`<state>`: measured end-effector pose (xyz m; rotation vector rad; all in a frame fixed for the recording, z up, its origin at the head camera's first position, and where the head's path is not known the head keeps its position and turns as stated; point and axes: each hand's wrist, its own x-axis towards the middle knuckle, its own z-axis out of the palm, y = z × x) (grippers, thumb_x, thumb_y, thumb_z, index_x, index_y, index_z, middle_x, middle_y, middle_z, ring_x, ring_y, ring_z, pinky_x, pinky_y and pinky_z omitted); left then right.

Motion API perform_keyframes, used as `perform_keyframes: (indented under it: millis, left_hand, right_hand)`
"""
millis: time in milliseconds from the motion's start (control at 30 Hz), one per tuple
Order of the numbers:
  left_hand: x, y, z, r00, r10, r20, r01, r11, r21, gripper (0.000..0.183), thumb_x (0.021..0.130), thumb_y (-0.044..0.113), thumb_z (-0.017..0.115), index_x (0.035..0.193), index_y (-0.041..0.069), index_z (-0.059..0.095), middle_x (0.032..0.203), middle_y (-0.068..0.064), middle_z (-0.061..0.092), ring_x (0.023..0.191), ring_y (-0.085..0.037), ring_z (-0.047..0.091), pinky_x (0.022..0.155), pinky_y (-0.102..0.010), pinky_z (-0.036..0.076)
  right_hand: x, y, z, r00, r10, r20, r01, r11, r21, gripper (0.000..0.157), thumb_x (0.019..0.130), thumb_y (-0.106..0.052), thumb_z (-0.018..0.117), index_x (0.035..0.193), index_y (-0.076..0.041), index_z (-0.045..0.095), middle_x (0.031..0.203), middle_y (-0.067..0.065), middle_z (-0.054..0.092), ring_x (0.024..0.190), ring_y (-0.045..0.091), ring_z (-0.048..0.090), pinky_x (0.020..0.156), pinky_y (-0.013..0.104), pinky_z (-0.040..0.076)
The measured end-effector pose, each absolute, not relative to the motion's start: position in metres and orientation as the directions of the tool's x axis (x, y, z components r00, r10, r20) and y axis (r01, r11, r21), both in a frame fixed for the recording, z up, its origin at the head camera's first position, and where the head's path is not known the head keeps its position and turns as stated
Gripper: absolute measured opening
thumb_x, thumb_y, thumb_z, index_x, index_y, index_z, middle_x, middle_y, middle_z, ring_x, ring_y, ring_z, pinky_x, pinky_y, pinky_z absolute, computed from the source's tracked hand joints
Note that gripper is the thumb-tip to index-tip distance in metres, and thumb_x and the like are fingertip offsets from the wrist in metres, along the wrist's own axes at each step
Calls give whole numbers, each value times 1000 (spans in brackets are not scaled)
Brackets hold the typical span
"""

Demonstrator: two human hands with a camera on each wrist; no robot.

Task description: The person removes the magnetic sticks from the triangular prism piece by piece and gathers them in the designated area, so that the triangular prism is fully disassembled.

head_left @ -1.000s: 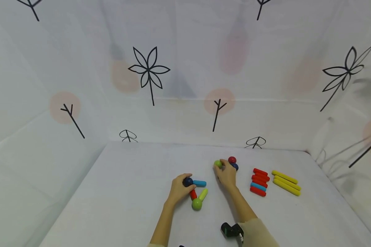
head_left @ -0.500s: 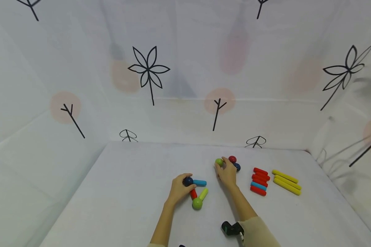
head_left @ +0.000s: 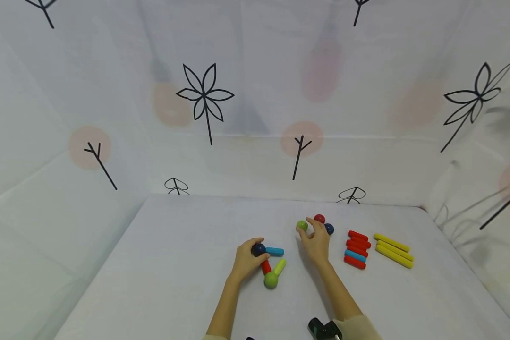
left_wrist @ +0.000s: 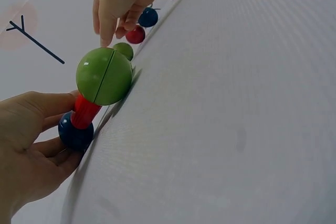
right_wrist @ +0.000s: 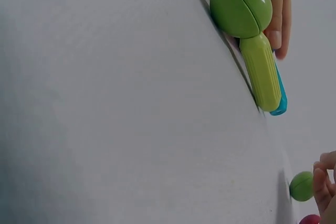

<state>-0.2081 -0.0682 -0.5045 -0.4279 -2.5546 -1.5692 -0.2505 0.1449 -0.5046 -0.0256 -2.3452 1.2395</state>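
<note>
My left hand [head_left: 245, 260] grips a dark blue ball [head_left: 258, 250] between thumb and fingers. From that ball a light blue rod [head_left: 275, 252] runs right, and a red rod [left_wrist: 86, 112] leads to a large green ball [head_left: 271, 281]. A yellow-green rod [right_wrist: 261, 73] sticks out of the green ball. Farther back, my right hand [head_left: 316, 242] pinches a second green ball [head_left: 301, 225], thumb and forefinger at its near side. Close beside the right hand lie a red ball [head_left: 319, 218] and another dark blue ball [head_left: 329, 229].
Right of the hands, several short red rods [head_left: 356, 264] lie in a row with one light blue rod [head_left: 355, 256]. Beside them are yellow rods [head_left: 393, 257]. A black device [head_left: 323, 329] sits at the right sleeve. A patterned white cloth [head_left: 246, 160] rises behind the table.
My right hand has shifted slightly right and nearer, its green ball moving a little right. The dark blue ball beside it sits farther right. The left hand stays in place.
</note>
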Motion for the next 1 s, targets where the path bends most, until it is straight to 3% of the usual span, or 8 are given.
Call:
perform_keyframes:
  millis: [133, 233, 367, 567, 667, 833, 1000]
  left_hand:
    - [-209, -68, -505, -957, 165, 239, 288, 423, 859, 42, 82, 8, 69, 120, -6, 58, 121, -21, 60, 115, -35, 54, 96, -47, 43]
    - [-209, -68, -504, -958, 154, 242, 286, 436, 853, 37, 84, 6, 65, 119, -5, 59, 120, -21, 60, 113, -35, 55, 95, -47, 44]
    - [-210, -69, -504, -959, 149, 243, 284, 449, 847, 34, 86, 4, 62, 118, -6, 60, 119, -21, 60, 114, -35, 55, 96, -46, 43]
    - [-211, -69, -505, -961, 108, 254, 276, 442, 854, 32, 81, 4, 67, 110, -9, 62, 108, -23, 64, 95, -31, 61, 82, -39, 51]
    - [-211, -70, -505, -964, 76, 255, 263, 432, 863, 32, 80, 5, 70, 108, -10, 63, 101, -22, 64, 87, -28, 60, 75, -34, 53]
    - [-210, -70, -506, -964, 66, 258, 262, 419, 870, 31, 80, 4, 70, 106, -11, 64, 99, -22, 65, 86, -28, 61, 74, -33, 54]
    - [-211, -70, -506, -959, 79, 274, 281, 419, 863, 30, 80, 5, 71, 104, -11, 65, 95, -21, 66, 82, -27, 61, 72, -31, 54]
  right_hand:
    - [-243, 137, -505, -889, 162, 428, -281, 546, -790, 36, 78, -3, 74, 111, 7, 63, 102, 22, 63, 61, 19, 59, 52, 19, 47]
    - [-237, 129, -503, -934, 14, 357, -298, 518, -802, 34, 81, -8, 72, 111, 5, 63, 99, 18, 66, 75, 23, 64, 65, 28, 54]
    - [-231, 118, -501, -958, -175, 225, -284, 521, -805, 37, 85, -16, 70, 117, -1, 62, 104, 12, 67, 91, 25, 63, 80, 38, 53]
    - [-230, 110, -500, -920, -329, 212, -361, 507, -783, 36, 84, -16, 70, 114, 3, 62, 100, 13, 69, 89, 25, 64, 78, 34, 52]
    - [-230, 107, -501, -909, -368, 198, -374, 504, -779, 33, 84, -15, 70, 110, 3, 64, 101, 14, 68, 91, 25, 64, 79, 36, 52]
    - [-230, 105, -503, -917, -360, 172, -352, 525, -775, 27, 83, -11, 70, 106, 2, 66, 104, 15, 68, 97, 29, 62, 86, 45, 49]
    - [-229, 104, -503, -922, -346, 175, -346, 532, -773, 23, 82, -9, 70, 103, 2, 68, 101, 13, 69, 96, 28, 63, 85, 45, 49]
